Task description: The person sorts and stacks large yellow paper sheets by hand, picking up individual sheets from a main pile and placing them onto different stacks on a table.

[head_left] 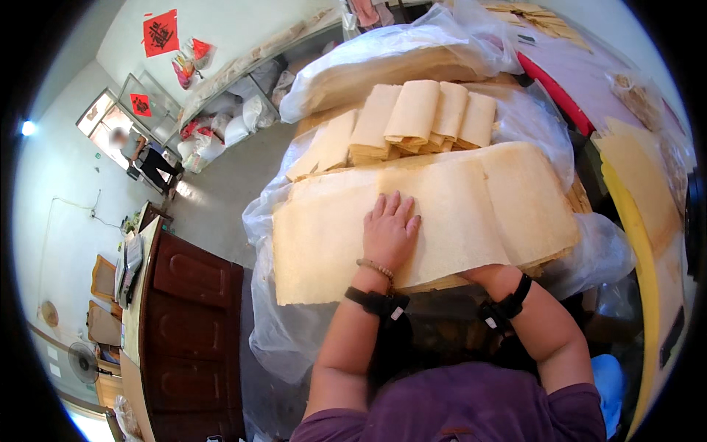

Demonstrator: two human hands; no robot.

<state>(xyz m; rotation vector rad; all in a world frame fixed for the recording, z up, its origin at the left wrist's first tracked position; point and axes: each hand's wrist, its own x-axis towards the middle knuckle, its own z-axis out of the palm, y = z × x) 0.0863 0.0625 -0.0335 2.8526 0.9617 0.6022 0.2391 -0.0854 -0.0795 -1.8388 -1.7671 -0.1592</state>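
A wide stack of thin, pale tan sheets [324,243] lies in front of me; whether they are paper or a dried food sheet I cannot tell. My left hand [390,228] rests flat on the top sheet, fingers spread. At the near edge, my right hand [490,275] reaches under a sheet, which hides its fingers. A sheet on the right [526,202] overlaps the pile, its edge slanting down from the far side. Just beyond the stack sit several folded tan bundles [411,110], leaning on one another.
Clear plastic sheeting [276,324] hangs around the pile. Farther back stands another stack under plastic [383,62]. A dark red wooden cabinet [191,317] is at left. Tan sheets [641,177] lie on the right-hand surface. Someone stands by the far doorway [147,158].
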